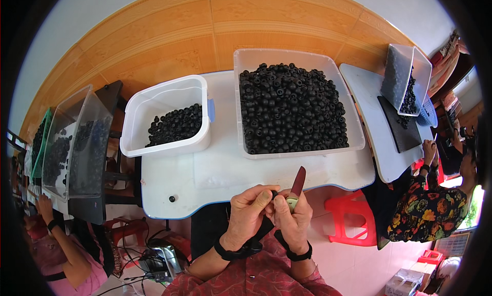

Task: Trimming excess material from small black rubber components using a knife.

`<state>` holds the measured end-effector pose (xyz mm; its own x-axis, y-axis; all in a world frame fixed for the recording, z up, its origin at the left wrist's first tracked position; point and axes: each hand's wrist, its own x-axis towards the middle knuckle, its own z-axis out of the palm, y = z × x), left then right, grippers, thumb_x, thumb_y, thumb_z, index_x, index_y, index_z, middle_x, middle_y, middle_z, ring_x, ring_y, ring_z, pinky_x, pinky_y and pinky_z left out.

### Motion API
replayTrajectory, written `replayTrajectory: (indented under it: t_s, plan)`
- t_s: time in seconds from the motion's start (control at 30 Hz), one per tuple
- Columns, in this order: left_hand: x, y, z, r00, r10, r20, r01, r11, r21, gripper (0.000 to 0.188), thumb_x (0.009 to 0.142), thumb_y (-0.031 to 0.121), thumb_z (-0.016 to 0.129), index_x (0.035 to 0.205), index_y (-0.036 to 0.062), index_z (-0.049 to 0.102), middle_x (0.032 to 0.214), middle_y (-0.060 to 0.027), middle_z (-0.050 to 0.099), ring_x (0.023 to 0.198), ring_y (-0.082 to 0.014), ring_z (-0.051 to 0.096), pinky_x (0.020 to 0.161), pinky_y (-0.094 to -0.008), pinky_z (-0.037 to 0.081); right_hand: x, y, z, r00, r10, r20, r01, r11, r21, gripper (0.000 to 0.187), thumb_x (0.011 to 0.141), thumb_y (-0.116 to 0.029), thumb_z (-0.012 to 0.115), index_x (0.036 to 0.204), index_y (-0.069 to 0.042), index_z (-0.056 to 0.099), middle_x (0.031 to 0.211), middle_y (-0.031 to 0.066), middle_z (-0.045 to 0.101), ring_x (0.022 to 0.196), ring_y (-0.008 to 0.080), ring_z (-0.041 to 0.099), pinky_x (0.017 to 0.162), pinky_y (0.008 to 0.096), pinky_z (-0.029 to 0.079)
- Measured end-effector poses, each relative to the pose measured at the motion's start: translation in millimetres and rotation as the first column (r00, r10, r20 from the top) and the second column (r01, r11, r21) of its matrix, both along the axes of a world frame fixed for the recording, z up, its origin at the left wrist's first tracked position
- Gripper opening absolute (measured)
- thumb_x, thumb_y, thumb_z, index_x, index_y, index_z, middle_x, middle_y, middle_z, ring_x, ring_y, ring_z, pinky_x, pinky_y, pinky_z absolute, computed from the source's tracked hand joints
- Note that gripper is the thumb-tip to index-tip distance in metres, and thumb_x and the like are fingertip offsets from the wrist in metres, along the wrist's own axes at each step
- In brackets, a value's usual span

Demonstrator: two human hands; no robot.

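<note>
Over the table's near edge, my left hand (247, 214) pinches a small black round piece (273, 194) between thumb and fingers. My right hand (293, 222) grips a knife (299, 181) by its pale green handle, its dark red blade pointing up and away. Both hands nearly touch, with the piece just left of the knife handle. Beyond them stands a large translucent bin (302, 154) heaped with black round pieces, many showing a hole. To its left, a white tub (134, 134) with a blue handle holds a smaller pile. A loose black piece (172, 198) lies on the table's left part.
The white table (220, 170) has a blue edge. A red stool (348, 219) stands right of me. People sit at tables on both sides: one in a flowered shirt (428, 214), another in pink (72, 265). A tilted bin (394, 86) spills black pieces at right. Cables lie lower left.
</note>
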<state>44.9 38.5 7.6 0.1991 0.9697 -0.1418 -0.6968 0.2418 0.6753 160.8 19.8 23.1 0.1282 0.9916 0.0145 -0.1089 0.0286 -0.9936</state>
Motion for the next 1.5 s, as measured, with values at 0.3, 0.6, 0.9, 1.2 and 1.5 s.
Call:
replayTrajectory:
  t_s: [0.3,0.6,0.9,1.2,1.5]
  plan:
    - [-9,1,3,0.99,-0.095,0.109,0.102,0.993,-0.066,0.024,0.095,0.015,0.06,0.109,-0.0025,0.066,0.074,-0.0037,0.06,0.062,-0.0089,0.051,0.056,-0.022,0.043,4,-4,5,0.99,0.049,-0.131,-0.056,0.997,-0.05,0.016,0.095,-0.016,0.06,0.098,-0.001,0.057,0.06,-0.0026,0.054,0.046,0.0018,0.045,0.04,0.018,0.034]
    - [-12,0,8,0.994,-0.076,0.075,0.083,0.993,-0.09,0.026,0.096,0.02,0.059,0.107,-0.0026,0.065,0.076,-0.0024,0.062,0.061,-0.0065,0.052,0.054,-0.0197,0.042,2,-4,3,0.963,0.036,0.267,-0.053,0.997,0.06,0.018,0.096,-0.015,0.058,0.098,0.003,0.053,0.071,0.0068,0.065,0.061,0.0092,0.061,0.053,0.0225,0.047]
    - [-11,1,1,1.0,0.019,0.007,-0.018,1.0,-0.024,0.025,0.094,0.02,0.061,0.104,-0.002,0.066,0.086,-0.0066,0.067,0.063,-0.0067,0.053,0.055,-0.0203,0.043,-4,-2,8,0.895,0.088,0.437,-0.12,0.992,0.046,0.025,0.097,-0.019,0.056,0.1,0.003,0.047,0.075,0.0124,0.067,0.066,0.0217,0.068,0.058,0.0304,0.051]
    - [-8,0,0,0.993,0.068,-0.1,-0.069,0.998,-0.008,0.02,0.094,0.014,0.062,0.105,-0.002,0.068,0.084,-0.0048,0.068,0.061,-0.0045,0.05,0.054,-0.0183,0.042,-5,-2,2,0.867,0.078,0.492,-0.115,0.992,0.047,0.025,0.097,-0.021,0.055,0.1,0.003,0.047,0.073,0.0186,0.064,0.066,0.0356,0.066,0.056,0.0385,0.05]
    - [-8,-1,2,0.982,0.079,-0.17,-0.079,0.997,0.007,0.02,0.093,0.015,0.062,0.104,-0.0014,0.067,0.082,-0.0046,0.066,0.063,-0.0052,0.051,0.055,-0.0196,0.042,-6,-1,6,0.875,0.093,0.476,-0.123,0.992,0.032,0.024,0.098,-0.021,0.053,0.1,0.002,0.047,0.074,0.0174,0.064,0.067,0.0349,0.066,0.057,0.0386,0.05]
